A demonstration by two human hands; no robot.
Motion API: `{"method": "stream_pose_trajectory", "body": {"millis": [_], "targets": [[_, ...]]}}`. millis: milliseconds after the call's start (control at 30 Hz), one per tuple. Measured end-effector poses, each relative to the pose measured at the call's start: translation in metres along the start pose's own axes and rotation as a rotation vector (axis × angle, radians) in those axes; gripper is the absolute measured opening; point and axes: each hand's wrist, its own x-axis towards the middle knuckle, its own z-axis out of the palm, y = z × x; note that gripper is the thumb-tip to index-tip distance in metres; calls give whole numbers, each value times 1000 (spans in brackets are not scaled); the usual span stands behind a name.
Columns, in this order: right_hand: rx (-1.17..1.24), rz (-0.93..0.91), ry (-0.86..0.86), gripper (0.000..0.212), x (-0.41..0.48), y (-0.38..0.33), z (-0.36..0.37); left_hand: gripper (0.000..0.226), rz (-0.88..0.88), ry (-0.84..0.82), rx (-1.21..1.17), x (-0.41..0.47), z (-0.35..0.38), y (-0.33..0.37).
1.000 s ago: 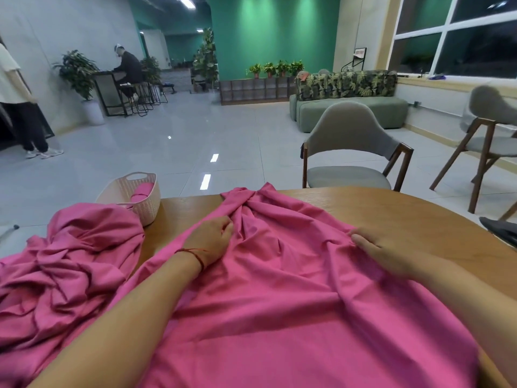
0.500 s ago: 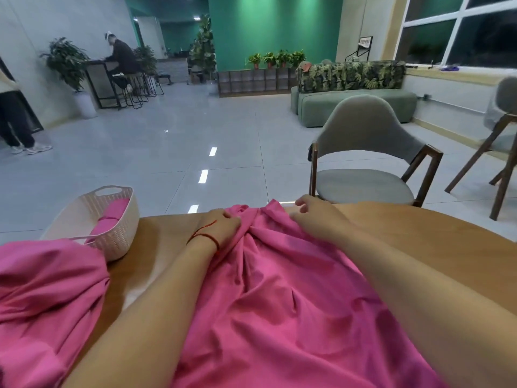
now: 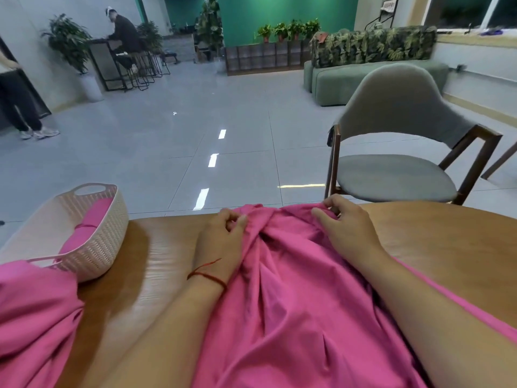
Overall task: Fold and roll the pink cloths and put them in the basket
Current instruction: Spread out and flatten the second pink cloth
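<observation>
Table (image 3: 433,242) | left hand (image 3: 221,236), right hand (image 3: 347,228) grip one cloth (image 3: 293,303) | basket (image 3: 98,250) (one roll (image 3: 93,219))

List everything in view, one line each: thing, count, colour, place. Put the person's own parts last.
table: 1, brown wood, foreground
basket: 1, cream, table's left end
rolled cloth: 1, pink, inside basket
heaped cloth: 1, pink, lower left, near side of basket
spread cloth: 1, pink, table's middle
chair: 1, grey, beyond table, right
sofa: 1, green, far right
people: 2, dark trousers, far left
bracelet: 1, red, left wrist
left hand: 1, grips spread cloth's far edge
right hand: 1, pinches same edge
</observation>
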Motion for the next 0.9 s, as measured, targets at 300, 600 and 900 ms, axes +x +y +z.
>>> {"method": "stream_pose_trajectory", "body": {"millis": [300, 600, 900], "targets": [[135, 76, 124, 11, 7, 12, -3, 24, -144, 14, -29, 13, -21, -11], [107, 57, 91, 7, 1, 6, -2, 32, 135, -90, 104, -5, -18, 5], [111, 46, 85, 8, 2, 8, -1, 28, 190, -37, 105, -6, -14, 8]]}}
